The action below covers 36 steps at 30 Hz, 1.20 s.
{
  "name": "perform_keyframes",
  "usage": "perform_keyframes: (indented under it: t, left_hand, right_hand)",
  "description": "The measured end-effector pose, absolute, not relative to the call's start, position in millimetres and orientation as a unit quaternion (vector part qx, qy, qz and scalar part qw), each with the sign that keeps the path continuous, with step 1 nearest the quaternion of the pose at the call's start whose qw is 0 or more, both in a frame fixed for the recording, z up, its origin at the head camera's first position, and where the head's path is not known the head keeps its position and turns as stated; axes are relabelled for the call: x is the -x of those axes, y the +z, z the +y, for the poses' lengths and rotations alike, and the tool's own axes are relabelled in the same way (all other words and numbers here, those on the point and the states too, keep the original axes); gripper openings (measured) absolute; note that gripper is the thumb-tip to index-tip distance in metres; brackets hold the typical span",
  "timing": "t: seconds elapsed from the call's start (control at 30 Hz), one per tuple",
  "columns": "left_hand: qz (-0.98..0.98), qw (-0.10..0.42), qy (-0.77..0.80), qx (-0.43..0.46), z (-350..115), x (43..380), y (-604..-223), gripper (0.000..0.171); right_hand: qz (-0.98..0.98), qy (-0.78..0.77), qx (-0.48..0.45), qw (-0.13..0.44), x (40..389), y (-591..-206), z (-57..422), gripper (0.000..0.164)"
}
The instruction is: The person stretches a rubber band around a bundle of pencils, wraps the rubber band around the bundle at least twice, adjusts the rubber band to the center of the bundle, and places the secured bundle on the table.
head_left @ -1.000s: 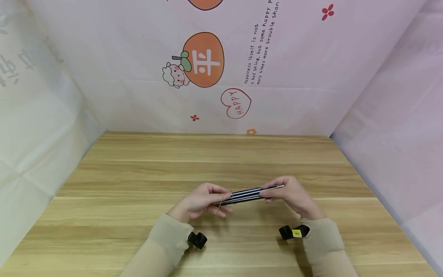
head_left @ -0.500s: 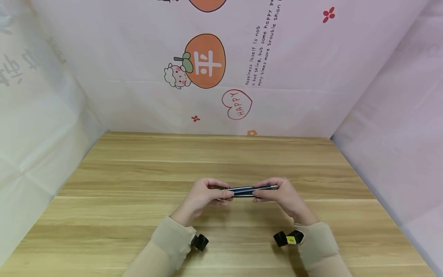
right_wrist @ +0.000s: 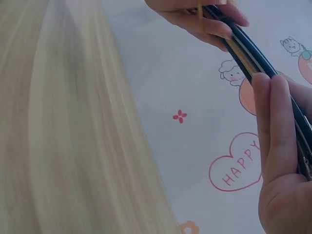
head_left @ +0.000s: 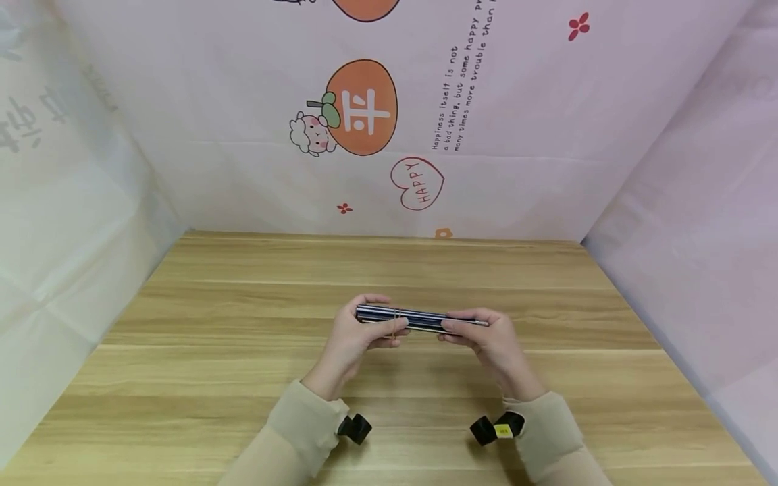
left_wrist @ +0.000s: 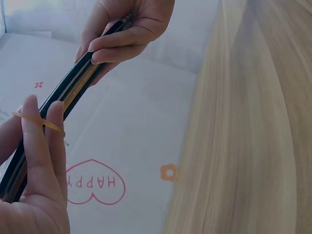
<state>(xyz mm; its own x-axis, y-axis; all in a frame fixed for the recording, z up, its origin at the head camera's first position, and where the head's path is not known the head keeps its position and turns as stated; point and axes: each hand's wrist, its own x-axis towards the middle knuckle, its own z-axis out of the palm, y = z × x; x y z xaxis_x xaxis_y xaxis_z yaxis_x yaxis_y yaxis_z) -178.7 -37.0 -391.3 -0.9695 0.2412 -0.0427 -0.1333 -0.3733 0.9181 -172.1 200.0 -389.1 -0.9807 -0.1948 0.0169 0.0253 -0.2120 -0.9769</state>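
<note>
A bundle of dark, pale-striped pencils point(head_left: 427, 319) is held level above the table, between both hands. My left hand point(head_left: 352, 341) grips its left part, thumb in front and fingers behind. A thin tan rubber band point(left_wrist: 54, 127) crosses the bundle there and passes over fingers of that hand in the left wrist view. My right hand point(head_left: 497, 341) pinches the right part between thumb and fingers; metallic pencil ends show by that palm. A golden-brown strip point(right_wrist: 243, 56) shows between the dark pencils in the right wrist view.
The wood-grain table point(head_left: 389, 270) spreads under the hands. Behind it hangs a printed pale sheet point(head_left: 516, 189), with further pale sheets at the left and right sides. A small black camera mount point(head_left: 355, 428) sits at each wrist.
The bundle has risen and its left end now tips up and shows past the left fingers. The right hand has moved left, nearer the left hand. The band sits around the bundle at the left thumb.
</note>
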Motion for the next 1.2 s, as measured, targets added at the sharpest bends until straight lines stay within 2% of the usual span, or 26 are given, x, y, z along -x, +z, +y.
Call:
perform_keyframes:
  t: [0.13, 0.33, 0.47, 0.63, 0.8, 0.9, 1.2]
  left_hand:
    - [0.55, 0.106, 0.826, -0.066, -35.8, 178.1, -391.4, 0.05]
    - [0.574, 0.102, 0.808, -0.088, -31.4, 177.5, -393.3, 0.042]
    - [0.585, 0.14, 0.792, -0.099, -30.8, 177.2, -394.4, 0.045]
    - [0.589, 0.209, 0.764, -0.159, -33.9, 177.5, -398.1, 0.021]
    - [0.555, 0.257, 0.764, -0.202, -39.4, 177.0, -399.5, 0.014]
    - [0.53, 0.27, 0.773, -0.221, -41.0, 176.1, -400.1, 0.009]
    - [0.477, 0.27, 0.8, -0.241, -36.4, 173.9, -408.4, 0.037]
  right_hand:
    - [0.591, -0.8, 0.078, 0.066, 171.7, -392.3, 198.7, 0.026]
    - [0.539, -0.838, 0.051, 0.068, 171.2, -394.1, 196.8, 0.03]
    - [0.485, -0.87, 0.045, 0.076, 170.7, -395.1, 197.0, 0.033]
    - [0.429, -0.897, 0.038, 0.1, 171.0, -397.0, 198.0, 0.035]
    - [0.404, -0.906, -0.014, 0.128, 171.3, -397.6, 196.7, 0.032]
    - [0.392, -0.909, -0.037, 0.136, 171.4, -399.3, 194.5, 0.028]
    - [0.316, -0.938, 0.004, 0.141, 170.9, -403.5, 187.6, 0.031]
